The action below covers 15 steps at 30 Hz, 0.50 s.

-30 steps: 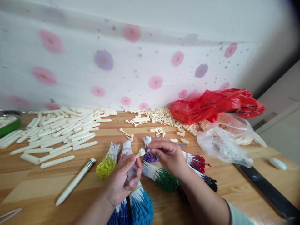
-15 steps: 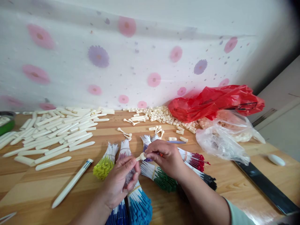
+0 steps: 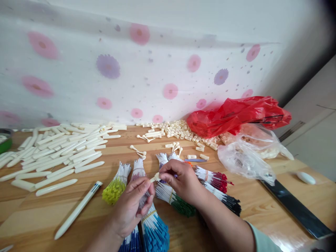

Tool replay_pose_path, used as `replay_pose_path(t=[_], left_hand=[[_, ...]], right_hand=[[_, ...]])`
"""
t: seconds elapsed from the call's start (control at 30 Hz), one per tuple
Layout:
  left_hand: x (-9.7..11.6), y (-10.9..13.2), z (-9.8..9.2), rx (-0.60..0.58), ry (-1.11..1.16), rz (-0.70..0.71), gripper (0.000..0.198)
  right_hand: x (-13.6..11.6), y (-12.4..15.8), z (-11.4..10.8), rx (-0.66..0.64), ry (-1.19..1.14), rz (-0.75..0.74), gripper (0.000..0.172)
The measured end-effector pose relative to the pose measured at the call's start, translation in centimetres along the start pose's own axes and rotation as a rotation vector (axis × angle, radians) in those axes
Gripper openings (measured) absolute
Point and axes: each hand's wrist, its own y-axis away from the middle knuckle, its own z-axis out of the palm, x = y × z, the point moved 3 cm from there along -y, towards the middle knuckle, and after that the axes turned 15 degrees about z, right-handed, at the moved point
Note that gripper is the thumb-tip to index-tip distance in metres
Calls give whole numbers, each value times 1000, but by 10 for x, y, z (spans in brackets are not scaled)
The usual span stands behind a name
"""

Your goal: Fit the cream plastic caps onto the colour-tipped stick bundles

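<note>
A pinched cream piece [image 3: 154,178] juts from left hand [image 3: 133,202] toward right hand [image 3: 182,180]

Even, fairly bright, diffuse light; source direction uncertain. White sheet with pink and purple flowers [image 3: 147,73] brightest, far side, pale and low in contrast. Soft shadow pooled on near brown wooden worktop [image 3: 34,217], right of blue-tipped white stick bundle [image 3: 155,231]. Washed-out glare at worktop's near right. Shiny highlights on crumpled red plastic bag [image 3: 236,115] and long glossy black strip [image 3: 294,206]. Far right corner dark, vignetted. Wide-angle stretching toward edges. Small cream plastic piece [image 3: 156,177] slightly soft, fine detail lost.
</note>
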Motion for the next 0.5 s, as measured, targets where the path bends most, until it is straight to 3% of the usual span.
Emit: replay_pose_path(t=[0.13,0.37,0.5], left_hand=[[0,1,2,-2,-9,20,32],[5,4,6,-32,129,8,32],[8,5,5,-51,161,27,32]], right_hand=[[-2,1,-1,23,-8,-1,9],[-15,5,-12,21,-145,-250,4],[-18,5,-20,82,-170,-277,6]])
